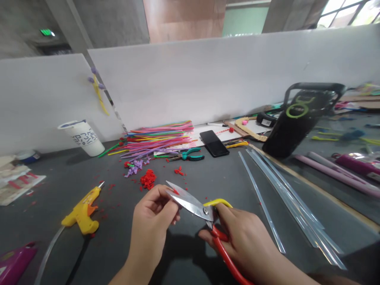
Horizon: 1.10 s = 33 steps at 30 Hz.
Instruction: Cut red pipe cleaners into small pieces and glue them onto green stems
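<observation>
My right hand (243,233) is wrapped round a pair of scissors (190,204) with one red and one yellow handle. The steel blades point up and left, slightly apart. At the blade tips, my left hand (156,211) has its thumb and fingers pinched together. A speck of red shows between the blades beside these fingers; what the pinch holds is mostly hidden. Just beyond the left hand lies a heap of small red pieces (148,179), with a heap of purple pieces (135,168) behind it. A few more red bits (179,171) are scattered past the blade tips.
A yellow hot glue gun (83,211) lies left. Behind are colourful pipe cleaners (160,138), teal-handled pliers (190,154), a black phone (214,143) and a white cup (84,137). Clear glue sticks (285,198) and a tall black bottle (297,122) are on the right.
</observation>
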Tool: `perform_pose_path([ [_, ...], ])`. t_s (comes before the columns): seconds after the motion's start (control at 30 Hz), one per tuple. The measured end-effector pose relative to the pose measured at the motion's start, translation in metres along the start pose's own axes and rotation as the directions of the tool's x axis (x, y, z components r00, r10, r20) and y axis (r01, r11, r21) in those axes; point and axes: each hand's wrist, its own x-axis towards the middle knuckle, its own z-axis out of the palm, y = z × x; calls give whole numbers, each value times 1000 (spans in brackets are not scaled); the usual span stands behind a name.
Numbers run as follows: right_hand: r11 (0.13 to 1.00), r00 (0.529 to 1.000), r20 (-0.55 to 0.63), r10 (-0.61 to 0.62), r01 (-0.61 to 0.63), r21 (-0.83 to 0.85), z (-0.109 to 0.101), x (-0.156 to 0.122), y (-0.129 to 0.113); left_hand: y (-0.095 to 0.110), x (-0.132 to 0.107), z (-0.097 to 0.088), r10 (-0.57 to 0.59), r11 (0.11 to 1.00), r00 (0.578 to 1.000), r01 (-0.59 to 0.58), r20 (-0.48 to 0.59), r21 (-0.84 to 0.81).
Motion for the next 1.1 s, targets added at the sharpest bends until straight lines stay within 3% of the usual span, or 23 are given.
perform_pose_path([
  [0.5,999,999,-32,-29,28,-24,2,-2,0,-2,-2,-2,-10,998,999,12,40,-60],
  [1.1,995,989,-128,-75,67,-68,3,0,-3,-2,-1,-1,-23,999,1000,23,-20,-39],
])
